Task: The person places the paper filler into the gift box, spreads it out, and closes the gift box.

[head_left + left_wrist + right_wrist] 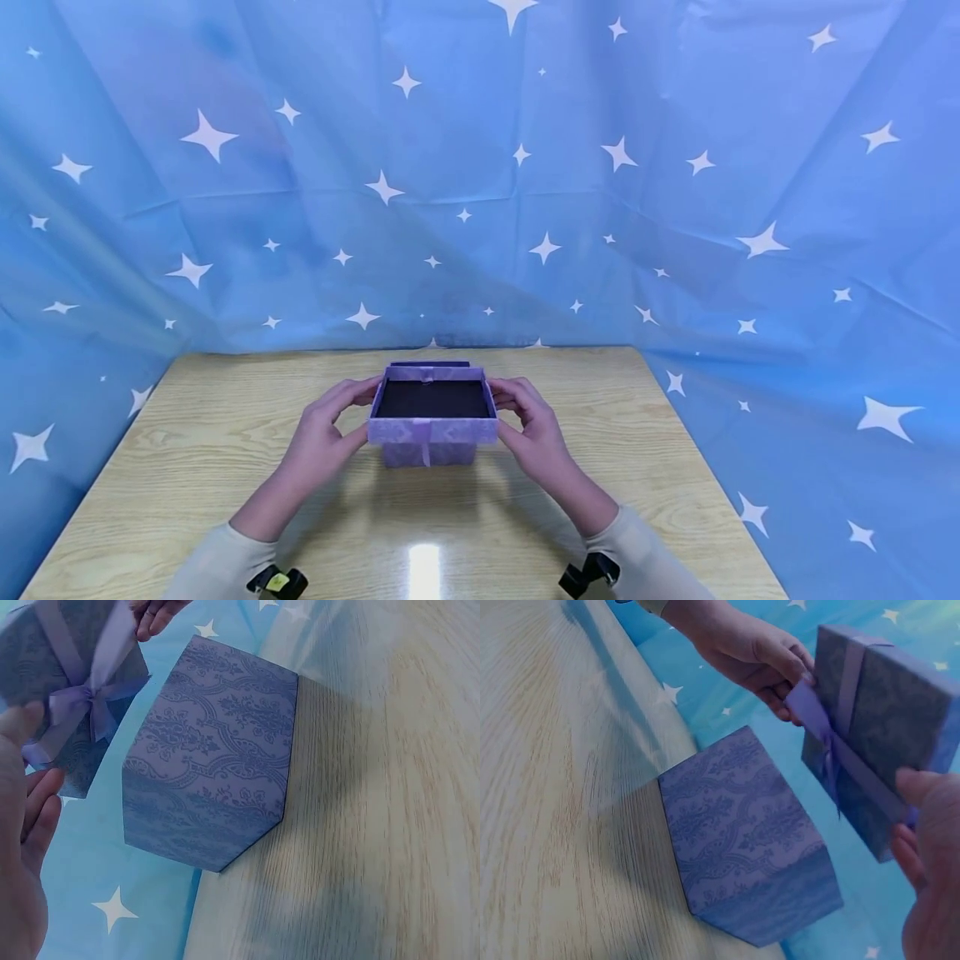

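Observation:
Both hands hold a purple gift box lid (432, 431) level above the table, one hand at each short side. Its black inside (432, 399) faces up. In the wrist views a lilac ribbon bow (91, 696) shows on its underside. My left hand (322, 433) grips the left edge between thumb and fingers; my right hand (534, 429) grips the right edge likewise. Below and behind the lid, the purple patterned box base (742, 825) stands on the table, partly hidden by the lid in the head view. The inside of the base is out of sight.
The pale wood-grain table (247, 417) runs back to a blue curtain (480, 167) with white stars, which also hangs along both sides. Dark wrist cameras are strapped over the light sleeves (225, 562).

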A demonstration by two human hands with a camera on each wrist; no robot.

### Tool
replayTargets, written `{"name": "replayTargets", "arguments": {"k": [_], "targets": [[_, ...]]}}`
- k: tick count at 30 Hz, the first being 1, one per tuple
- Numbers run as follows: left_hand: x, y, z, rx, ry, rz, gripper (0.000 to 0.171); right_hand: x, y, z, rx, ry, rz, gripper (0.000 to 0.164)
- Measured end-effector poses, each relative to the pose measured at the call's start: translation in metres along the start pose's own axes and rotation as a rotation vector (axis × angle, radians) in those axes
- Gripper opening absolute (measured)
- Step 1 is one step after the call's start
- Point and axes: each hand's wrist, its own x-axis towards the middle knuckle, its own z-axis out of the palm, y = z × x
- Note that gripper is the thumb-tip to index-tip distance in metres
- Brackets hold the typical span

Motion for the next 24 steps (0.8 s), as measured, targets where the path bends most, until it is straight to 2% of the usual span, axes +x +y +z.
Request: {"name": "replayTargets", "arguments": {"k": [3, 7, 11, 16, 20, 24], "targets": [[0.002, 0.002, -0.001, 0.017, 0.037, 0.011, 0.057, 0.001, -0.002, 0.001, -0.038, 0.017, 0.0, 0.045], [0.005, 0.007, -0.001, -0.007, 0.072, 0.003, 0.046, 0.002, -0.005, 0.001, -0.064, 0.04, 0.012, 0.037], [0.008, 0.012, -0.002, -0.069, 0.101, -0.015, 0.036, 0.003, -0.008, 0.003, -0.016, 0.05, 0.028, 0.029], [0.008, 0.013, 0.001, -0.123, 0.114, -0.018, 0.037, 0.004, -0.008, 0.005, 0.015, 0.071, 0.083, 0.019], [0.006, 0.013, 0.005, -0.141, 0.098, -0.051, 0.046, 0.002, -0.007, 0.006, 0.0, 0.108, 0.122, 0.035], [0.004, 0.012, 0.009, -0.16, 0.094, -0.064, 0.059, 0.001, -0.005, 0.008, -0.014, 0.127, 0.103, 0.056]]}}
